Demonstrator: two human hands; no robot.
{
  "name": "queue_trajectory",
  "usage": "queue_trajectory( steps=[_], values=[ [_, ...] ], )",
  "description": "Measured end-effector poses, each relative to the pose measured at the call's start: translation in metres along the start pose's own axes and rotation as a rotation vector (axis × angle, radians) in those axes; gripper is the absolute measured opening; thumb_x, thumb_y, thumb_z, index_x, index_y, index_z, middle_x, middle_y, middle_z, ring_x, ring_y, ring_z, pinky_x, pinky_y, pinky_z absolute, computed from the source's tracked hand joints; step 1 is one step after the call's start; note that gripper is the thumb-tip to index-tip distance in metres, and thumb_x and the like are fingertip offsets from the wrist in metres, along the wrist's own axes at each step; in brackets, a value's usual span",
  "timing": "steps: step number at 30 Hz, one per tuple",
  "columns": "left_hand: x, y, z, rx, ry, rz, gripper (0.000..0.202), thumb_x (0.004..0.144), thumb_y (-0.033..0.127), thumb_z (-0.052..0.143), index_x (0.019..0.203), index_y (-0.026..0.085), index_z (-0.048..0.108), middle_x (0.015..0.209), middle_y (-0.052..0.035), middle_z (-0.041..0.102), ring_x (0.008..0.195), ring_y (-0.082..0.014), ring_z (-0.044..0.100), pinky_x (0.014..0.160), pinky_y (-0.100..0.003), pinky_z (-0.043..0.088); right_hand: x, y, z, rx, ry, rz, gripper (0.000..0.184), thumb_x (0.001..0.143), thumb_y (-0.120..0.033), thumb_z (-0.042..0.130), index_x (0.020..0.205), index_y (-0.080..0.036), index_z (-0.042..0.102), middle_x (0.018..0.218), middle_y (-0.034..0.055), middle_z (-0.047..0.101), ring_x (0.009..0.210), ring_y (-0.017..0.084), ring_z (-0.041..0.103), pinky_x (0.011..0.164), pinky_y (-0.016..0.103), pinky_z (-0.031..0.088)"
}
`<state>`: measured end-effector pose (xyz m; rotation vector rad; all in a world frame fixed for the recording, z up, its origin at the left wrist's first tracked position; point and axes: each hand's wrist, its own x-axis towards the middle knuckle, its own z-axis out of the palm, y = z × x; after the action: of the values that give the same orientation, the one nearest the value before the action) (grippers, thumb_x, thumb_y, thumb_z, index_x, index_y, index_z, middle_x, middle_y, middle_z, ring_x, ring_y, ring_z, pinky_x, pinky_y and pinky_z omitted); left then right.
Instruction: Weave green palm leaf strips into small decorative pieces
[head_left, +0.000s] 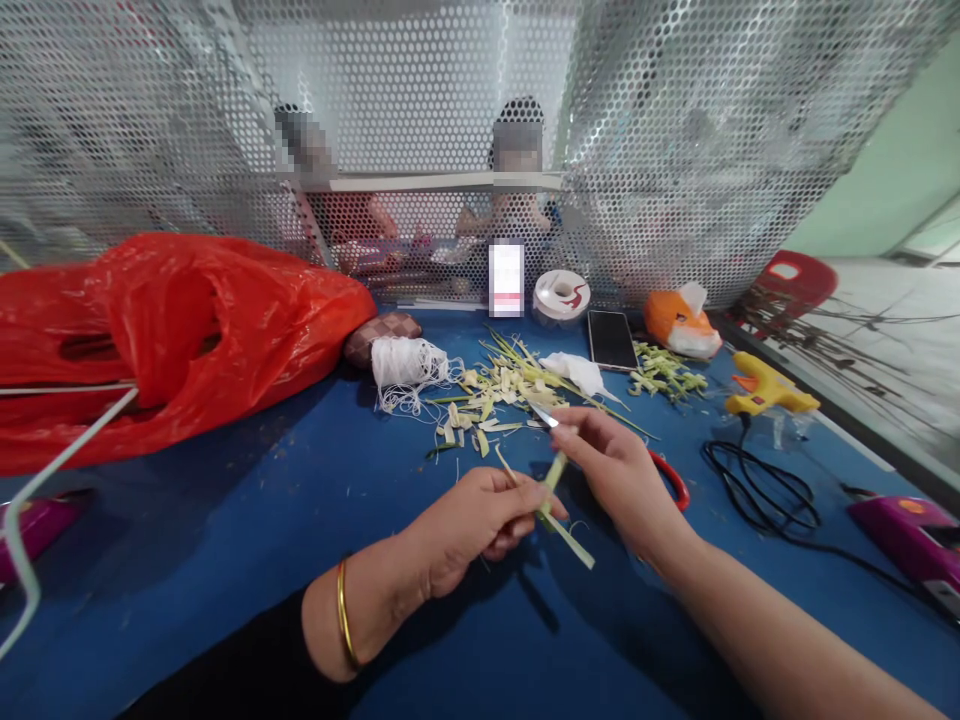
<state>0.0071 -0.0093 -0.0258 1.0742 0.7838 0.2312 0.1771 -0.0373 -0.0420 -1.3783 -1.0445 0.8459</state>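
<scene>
My left hand point(495, 510) is closed in a pinch on a pale green plant strip point(574, 545), with one end sticking out toward the lower right. More of the strip rises between the two hands. Close by on the right, my right hand point(619, 470) is wrapped round scissors. From its fingertips the scissors' blade point(544, 414) points up and left, and a red handle loop point(673, 480) shows past the back of the hand. Its fingers are close to the strip's upper end; I cannot tell if they touch it. Cut plant scraps point(499, 385) lie just beyond both hands.
Left are a red plastic bag point(247, 320) and a white string spool point(405, 362). Behind stand a lit phone point(506, 278), a ribbon roll point(561, 296), and a dark phone point(612, 340). A yellow glue gun point(772, 385) with black cord point(765, 490) lies right. People sit beyond the perforated screen.
</scene>
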Motion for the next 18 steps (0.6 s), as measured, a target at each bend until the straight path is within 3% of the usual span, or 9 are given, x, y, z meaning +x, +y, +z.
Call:
queue_trajectory(
  steps=[2, 5, 7, 9, 12, 18],
  values=[
    [-0.002, 0.002, 0.001, -0.002, -0.031, -0.031, 0.041, 0.081, 0.051, 0.056, 0.087, 0.013, 0.071, 0.053, 0.0079, 0.037, 0.041, -0.0045, 0.022, 0.042, -0.024, 0.010, 0.002, -0.004, -0.005, -0.235, 0.057, -0.238, 0.025, 0.080, -0.037, 0.067, 0.099, -0.021, 0.070, 0.094, 0.0061, 0.066, 0.090, 0.022, 0.061, 0.080, 0.036, 0.047],
    [-0.004, 0.003, 0.002, 0.044, -0.050, -0.075, 0.041, 0.080, 0.050, 0.058, 0.087, 0.012, 0.072, 0.053, 0.0077, 0.038, 0.041, -0.0042, 0.022, 0.042, -0.025, 0.009, -0.001, -0.010, -0.008, -0.495, -0.141, -0.392, 0.017, 0.085, -0.036, 0.063, 0.082, -0.023, 0.074, 0.089, 0.0063, 0.070, 0.091, 0.023, 0.062, 0.086, 0.039, 0.046],
    [-0.003, 0.002, 0.003, 0.107, -0.044, -0.089, 0.039, 0.077, 0.048, 0.062, 0.086, 0.012, 0.072, 0.051, 0.0084, 0.037, 0.041, -0.0044, 0.021, 0.043, -0.025, 0.009, -0.006, -0.013, -0.006, -0.487, -0.321, -0.279, 0.022, 0.084, -0.038, 0.064, 0.073, -0.022, 0.072, 0.078, 0.0043, 0.069, 0.076, 0.021, 0.064, 0.074, 0.036, 0.050],
    [-0.002, 0.000, 0.004, 0.151, -0.031, -0.094, 0.036, 0.074, 0.047, 0.064, 0.083, 0.012, 0.072, 0.047, 0.0093, 0.035, 0.040, -0.0046, 0.020, 0.044, -0.025, 0.009, -0.011, -0.013, -0.001, -0.356, -0.431, -0.048, 0.023, 0.080, -0.041, 0.066, 0.071, -0.020, 0.070, 0.072, 0.0023, 0.066, 0.059, 0.016, 0.062, 0.056, 0.030, 0.051],
    [-0.001, -0.002, 0.005, 0.147, -0.043, -0.092, 0.036, 0.074, 0.047, 0.064, 0.081, 0.013, 0.073, 0.045, 0.0098, 0.035, 0.039, -0.0049, 0.019, 0.044, -0.025, 0.009, -0.016, -0.012, 0.005, -0.135, -0.430, 0.213, 0.024, 0.074, -0.040, 0.070, 0.067, -0.018, 0.063, 0.061, -0.0027, 0.057, 0.041, 0.010, 0.052, 0.037, 0.023, 0.044],
    [-0.002, -0.004, 0.000, 0.120, -0.152, -0.038, 0.033, 0.077, 0.044, 0.065, 0.082, 0.013, 0.075, 0.046, 0.0085, 0.036, 0.041, -0.0055, 0.023, 0.044, -0.025, 0.013, -0.020, -0.012, 0.009, -0.017, -0.348, 0.190, 0.021, 0.074, -0.034, 0.067, 0.065, -0.019, 0.055, 0.052, -0.0067, 0.051, 0.030, 0.008, 0.046, 0.027, 0.019, 0.035]
  ],
)
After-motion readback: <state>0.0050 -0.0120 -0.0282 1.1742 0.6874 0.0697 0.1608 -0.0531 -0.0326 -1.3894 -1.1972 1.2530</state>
